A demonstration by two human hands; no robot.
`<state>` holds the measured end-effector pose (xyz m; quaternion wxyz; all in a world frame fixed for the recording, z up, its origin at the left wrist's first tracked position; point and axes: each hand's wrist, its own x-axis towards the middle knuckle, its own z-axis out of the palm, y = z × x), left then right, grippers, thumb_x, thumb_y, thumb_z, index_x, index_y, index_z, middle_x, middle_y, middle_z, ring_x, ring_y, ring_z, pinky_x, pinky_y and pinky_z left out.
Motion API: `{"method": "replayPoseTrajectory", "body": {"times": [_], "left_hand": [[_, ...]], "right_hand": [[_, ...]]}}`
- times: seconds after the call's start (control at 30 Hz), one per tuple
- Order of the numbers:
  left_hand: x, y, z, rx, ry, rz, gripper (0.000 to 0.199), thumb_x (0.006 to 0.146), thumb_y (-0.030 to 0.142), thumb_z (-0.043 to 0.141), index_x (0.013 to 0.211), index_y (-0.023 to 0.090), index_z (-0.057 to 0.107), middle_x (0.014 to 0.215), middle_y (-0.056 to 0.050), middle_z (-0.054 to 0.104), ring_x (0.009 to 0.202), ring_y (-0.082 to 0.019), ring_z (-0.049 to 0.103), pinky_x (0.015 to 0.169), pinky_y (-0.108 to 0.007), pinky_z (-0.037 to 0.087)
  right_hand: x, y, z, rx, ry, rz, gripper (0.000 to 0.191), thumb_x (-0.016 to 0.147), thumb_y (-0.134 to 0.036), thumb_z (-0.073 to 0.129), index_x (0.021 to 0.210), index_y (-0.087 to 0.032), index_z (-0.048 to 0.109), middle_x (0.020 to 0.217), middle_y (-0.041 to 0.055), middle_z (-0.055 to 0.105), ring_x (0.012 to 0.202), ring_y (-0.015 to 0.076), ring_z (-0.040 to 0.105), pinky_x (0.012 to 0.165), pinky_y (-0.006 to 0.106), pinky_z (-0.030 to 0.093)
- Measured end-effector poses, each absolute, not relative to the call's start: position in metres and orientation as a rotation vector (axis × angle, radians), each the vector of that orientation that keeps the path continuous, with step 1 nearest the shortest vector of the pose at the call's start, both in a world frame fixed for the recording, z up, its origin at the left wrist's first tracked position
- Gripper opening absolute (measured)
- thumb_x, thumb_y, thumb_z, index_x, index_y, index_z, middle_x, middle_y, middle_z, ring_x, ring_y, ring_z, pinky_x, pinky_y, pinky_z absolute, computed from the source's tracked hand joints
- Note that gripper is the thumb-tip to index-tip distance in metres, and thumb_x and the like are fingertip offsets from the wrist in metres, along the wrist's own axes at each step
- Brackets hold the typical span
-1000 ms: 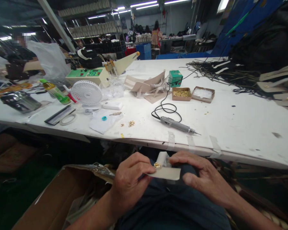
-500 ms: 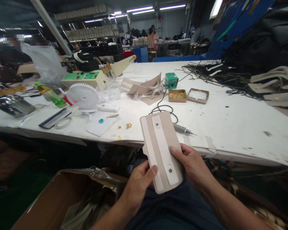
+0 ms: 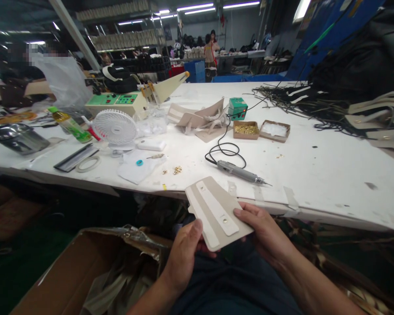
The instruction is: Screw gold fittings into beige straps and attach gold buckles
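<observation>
A flat beige bag panel [image 3: 207,209] is tilted over my lap, near the table's front edge. Two pale strips run along it, and the right-hand strip has a small round metal fitting near each end. My right hand [image 3: 261,225] pinches its right edge, thumb on top. At the lower left corner, my left hand [image 3: 186,249] holds it with the thumb along the edge and fingertips showing underneath. Just beyond the panel lies a grey corded electric screwdriver [image 3: 239,172], its bit pointing right. A little pile of gold-coloured metal pieces [image 3: 177,169] sits to the left.
On the white table [image 3: 315,175] stand a green control box [image 3: 237,109], a carton of gold pieces [image 3: 246,130], beige parts [image 3: 197,118] and a white fan [image 3: 114,127]. Black cords [image 3: 282,103] spread at right. An open cardboard box [image 3: 75,267] is at lower left.
The panel has tipped flatter and come down toward me, uncovering the screwdriver and its cable. Both hands still hold it; my left thumb has shifted from its face to its edge.
</observation>
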<state>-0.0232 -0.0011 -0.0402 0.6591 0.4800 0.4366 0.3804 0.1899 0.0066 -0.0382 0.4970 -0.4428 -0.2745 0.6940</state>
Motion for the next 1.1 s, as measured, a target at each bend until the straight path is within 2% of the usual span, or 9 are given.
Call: {"method": "replayPoseTrajectory", "body": {"times": [0.1, 0.17, 0.27, 0.33, 0.47, 0.6, 0.7, 0.87, 1.1], "left_hand": [[-0.042, 0.001, -0.043, 1.706, 1.065, 1.196, 0.063, 0.089, 0.071, 0.065, 0.117, 0.015, 0.070, 0.106, -0.013, 0.071, 0.089, -0.024, 0.068, 0.076, -0.036, 0.060], [-0.049, 0.006, -0.043, 2.131, 1.145, 1.380, 0.066, 0.079, 0.051, 0.087, 0.131, 0.019, 0.064, 0.123, -0.014, 0.068, 0.111, -0.029, 0.065, 0.094, -0.043, 0.058], [-0.046, 0.014, -0.038, 2.476, 1.009, 1.299, 0.052, 0.088, 0.015, 0.076, 0.138, 0.021, 0.062, 0.133, -0.013, 0.069, 0.130, -0.030, 0.059, 0.111, -0.048, 0.050], [-0.040, 0.018, -0.031, 2.437, 0.839, 1.224, 0.043, 0.093, 0.008, 0.064, 0.134, 0.021, 0.066, 0.129, -0.011, 0.073, 0.125, -0.025, 0.064, 0.108, -0.042, 0.052], [-0.026, 0.019, -0.017, 2.028, 1.043, 1.210, 0.025, 0.101, 0.019, 0.059, 0.121, 0.021, 0.075, 0.106, -0.007, 0.079, 0.098, -0.021, 0.073, 0.089, -0.032, 0.058], [-0.018, 0.018, -0.007, 1.517, 1.229, 1.002, 0.034, 0.102, 0.043, 0.059, 0.110, 0.018, 0.080, 0.086, -0.005, 0.079, 0.079, -0.021, 0.071, 0.070, -0.028, 0.056], [-0.015, 0.018, -0.003, 1.352, 1.200, 0.960, 0.042, 0.099, 0.052, 0.062, 0.108, 0.016, 0.081, 0.079, -0.004, 0.077, 0.076, -0.022, 0.069, 0.065, -0.026, 0.054], [-0.015, 0.015, -0.004, 1.386, 1.206, 0.974, 0.043, 0.098, 0.053, 0.062, 0.108, 0.017, 0.082, 0.080, -0.005, 0.077, 0.080, -0.023, 0.069, 0.068, -0.027, 0.053], [-0.015, 0.011, -0.002, 1.672, 1.145, 1.010, 0.033, 0.105, 0.039, 0.054, 0.120, 0.021, 0.077, 0.104, -0.006, 0.079, 0.090, -0.021, 0.071, 0.083, -0.028, 0.053]], "right_hand": [[0.189, 0.011, -0.034, -1.045, -0.609, 1.709, 0.038, 0.083, -0.041, 0.083, 0.105, -0.011, 0.077, 0.077, 0.0041, 0.068, 0.056, 0.0092, 0.052, 0.042, 0.016, 0.041], [0.188, 0.014, -0.030, -1.009, -0.635, 1.762, 0.035, 0.083, -0.039, 0.083, 0.102, -0.011, 0.078, 0.075, 0.0037, 0.066, 0.054, 0.0084, 0.051, 0.041, 0.015, 0.042], [0.183, 0.015, -0.023, -0.946, -0.672, 1.851, 0.032, 0.085, -0.040, 0.082, 0.098, -0.011, 0.077, 0.074, 0.0045, 0.066, 0.053, 0.0088, 0.052, 0.041, 0.016, 0.042], [0.180, 0.013, -0.020, -0.921, -0.660, 1.854, 0.037, 0.091, -0.047, 0.076, 0.096, -0.011, 0.076, 0.072, 0.0056, 0.066, 0.054, 0.0107, 0.055, 0.046, 0.018, 0.047], [0.183, 0.009, -0.019, -0.965, -0.770, 1.509, 0.051, 0.097, -0.061, 0.063, 0.119, -0.017, 0.073, 0.090, 0.0089, 0.073, 0.078, 0.0200, 0.069, 0.066, 0.029, 0.058], [0.186, 0.008, -0.018, -1.147, -1.326, 0.802, 0.035, 0.087, -0.035, 0.083, 0.120, -0.028, 0.074, 0.104, 0.0043, 0.073, 0.091, 0.0200, 0.068, 0.080, 0.031, 0.057], [0.180, 0.011, -0.016, -1.078, -1.622, 0.521, 0.024, 0.090, -0.024, 0.079, 0.113, -0.027, 0.076, 0.102, 0.0043, 0.073, 0.091, 0.0196, 0.068, 0.079, 0.031, 0.056], [0.171, 0.015, -0.011, -1.201, -1.643, 0.626, 0.006, 0.094, -0.026, 0.072, 0.096, -0.024, 0.077, 0.090, 0.0036, 0.075, 0.082, 0.0197, 0.069, 0.073, 0.030, 0.053], [0.176, 0.013, -0.005, -1.352, -1.539, 1.017, 0.024, 0.094, -0.042, 0.073, 0.082, -0.021, 0.070, 0.077, 0.0001, 0.070, 0.070, 0.0170, 0.063, 0.062, 0.027, 0.048]]}}
